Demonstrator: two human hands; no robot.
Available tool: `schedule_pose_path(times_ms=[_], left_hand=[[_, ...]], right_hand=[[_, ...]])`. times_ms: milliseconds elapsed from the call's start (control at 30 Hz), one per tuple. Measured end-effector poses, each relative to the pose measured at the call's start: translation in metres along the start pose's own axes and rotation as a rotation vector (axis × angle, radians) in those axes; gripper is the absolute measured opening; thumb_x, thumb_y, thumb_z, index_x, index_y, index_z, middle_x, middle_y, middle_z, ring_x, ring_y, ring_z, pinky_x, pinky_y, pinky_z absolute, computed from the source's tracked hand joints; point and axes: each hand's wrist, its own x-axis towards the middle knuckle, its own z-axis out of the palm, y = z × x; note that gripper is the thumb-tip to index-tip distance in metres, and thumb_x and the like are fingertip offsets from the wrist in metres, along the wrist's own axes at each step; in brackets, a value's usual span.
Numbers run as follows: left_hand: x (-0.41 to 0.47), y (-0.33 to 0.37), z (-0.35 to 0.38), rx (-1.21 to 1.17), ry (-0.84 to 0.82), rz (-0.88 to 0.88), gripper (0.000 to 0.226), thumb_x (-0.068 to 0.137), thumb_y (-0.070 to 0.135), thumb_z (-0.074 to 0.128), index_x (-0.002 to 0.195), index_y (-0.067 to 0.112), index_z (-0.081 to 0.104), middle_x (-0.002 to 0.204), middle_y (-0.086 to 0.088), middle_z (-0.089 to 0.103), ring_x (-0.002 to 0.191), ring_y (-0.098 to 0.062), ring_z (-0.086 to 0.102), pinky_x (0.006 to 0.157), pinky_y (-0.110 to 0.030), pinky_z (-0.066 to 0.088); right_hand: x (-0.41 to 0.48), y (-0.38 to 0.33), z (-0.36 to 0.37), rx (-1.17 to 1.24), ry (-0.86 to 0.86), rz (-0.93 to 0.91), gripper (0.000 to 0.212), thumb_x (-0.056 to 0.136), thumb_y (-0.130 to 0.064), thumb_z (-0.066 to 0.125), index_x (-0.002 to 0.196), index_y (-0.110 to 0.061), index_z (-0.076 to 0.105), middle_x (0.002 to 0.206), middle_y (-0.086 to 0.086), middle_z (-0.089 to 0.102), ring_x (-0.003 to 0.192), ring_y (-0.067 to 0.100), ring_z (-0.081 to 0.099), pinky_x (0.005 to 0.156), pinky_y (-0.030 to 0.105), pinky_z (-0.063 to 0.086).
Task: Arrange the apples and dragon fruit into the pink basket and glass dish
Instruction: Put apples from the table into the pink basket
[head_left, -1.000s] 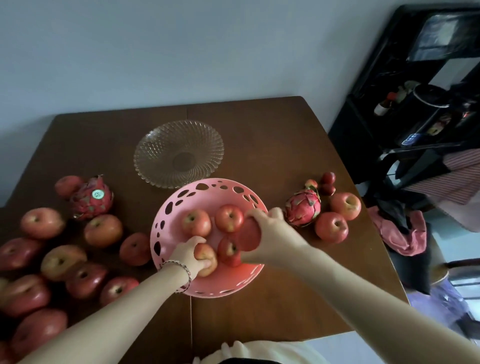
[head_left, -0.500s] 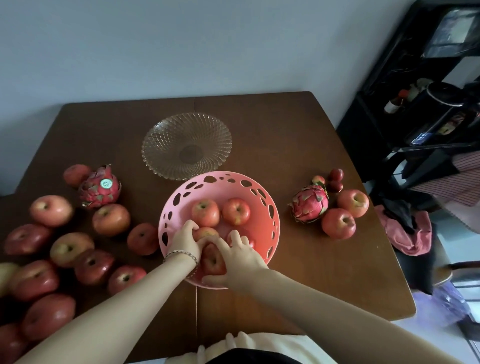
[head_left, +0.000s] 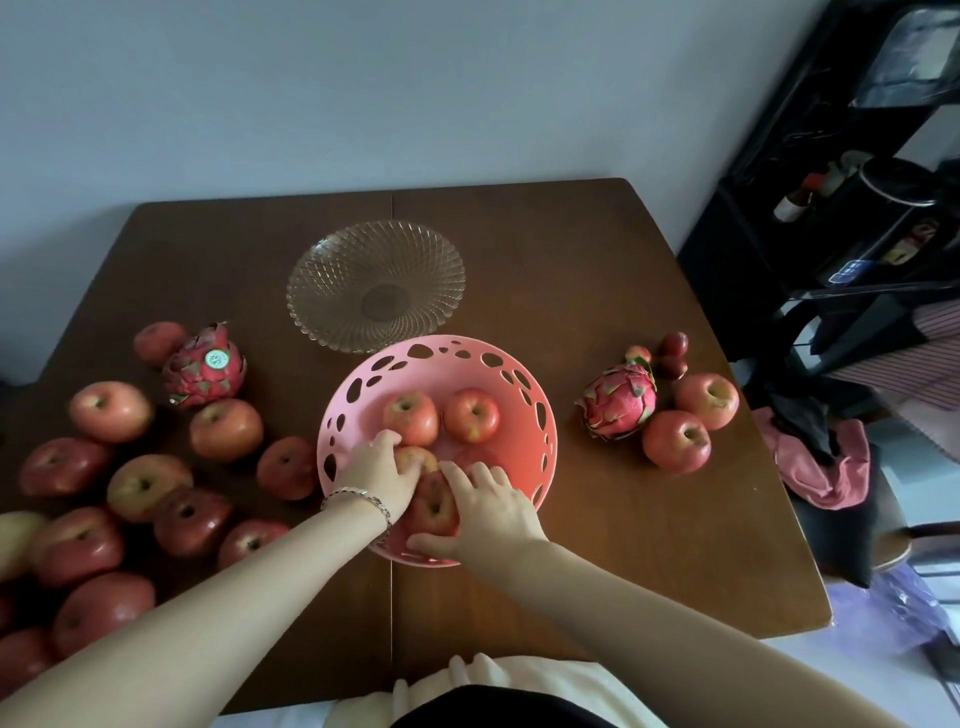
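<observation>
**Both hands on apples inside the pink basket**

Right hand (head_left: 488, 512), fingers spread, lies against the nearest apple (head_left: 434, 506) in the pink basket (head_left: 535, 441); whether it grips cannot be told. Left hand (head_left: 376, 475), a bracelet (head_left: 358, 499) at its wrist, rests just beside it, fingers curled over a second apple (head_left: 413, 458). Beyond the fingertips, two more apples (head_left: 441, 415) sit side by side in the basket. Left of the left hand, loose apples (head_left: 140, 483) and a stickered dragon fruit (head_left: 205, 366) lie on the wooden table (head_left: 597, 260). Right of the right hand, well apart, a second dragon fruit (head_left: 618, 400) touches two apples (head_left: 691, 421). Farthest, past the basket rim, stands the empty glass dish (head_left: 332, 270).
</observation>
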Motion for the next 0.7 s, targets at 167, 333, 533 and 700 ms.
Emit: schedule_pose_path(times_ms=[167, 333, 533, 700], left_hand=[[-0.018, 0.01, -0.003, 0.171, -0.238, 0.097, 0.039, 0.068, 0.059, 0.061, 0.092, 0.029, 0.054, 0.115, -0.005, 0.051, 0.099, -0.027, 0.059, 0.085, -0.035, 0.051], [-0.018, 0.021, 0.001, 0.223, -0.296, 0.093, 0.035, 0.071, 0.054, 0.061, 0.084, 0.025, 0.047, 0.115, -0.005, 0.044, 0.094, -0.025, 0.054, 0.08, -0.033, 0.046], [-0.017, 0.025, 0.003, 0.186, -0.292, 0.076, 0.051, 0.072, 0.052, 0.066, 0.11, 0.022, 0.053, 0.127, -0.002, 0.042, 0.108, -0.021, 0.054, 0.096, -0.035, 0.045], [-0.019, 0.012, -0.004, 0.084, -0.224, 0.079, 0.052, 0.07, 0.051, 0.069, 0.111, 0.022, 0.056, 0.116, 0.007, 0.052, 0.1, -0.014, 0.054, 0.089, -0.03, 0.046]], right_hand=[[-0.002, 0.033, -0.041, 0.113, 0.008, -0.04, 0.077, 0.078, -0.051, 0.064, 0.141, -0.02, 0.034, 0.138, 0.005, 0.043, 0.13, 0.023, 0.039, 0.104, 0.036, 0.037], [0.004, 0.134, -0.092, -0.062, 0.424, 0.489, 0.047, 0.086, -0.028, 0.054, 0.133, -0.023, 0.047, 0.135, 0.014, 0.041, 0.122, 0.035, 0.041, 0.095, 0.044, 0.042], [0.004, 0.187, -0.059, 0.014, 0.207, 0.703, 0.072, 0.083, -0.027, 0.065, 0.143, -0.031, 0.024, 0.138, 0.019, 0.027, 0.118, 0.042, 0.043, 0.086, 0.046, 0.048], [-0.006, 0.176, -0.065, 0.057, 0.294, 0.622, 0.069, 0.071, -0.029, 0.074, 0.132, -0.032, 0.041, 0.121, 0.016, 0.041, 0.104, 0.04, 0.052, 0.072, 0.037, 0.05]])
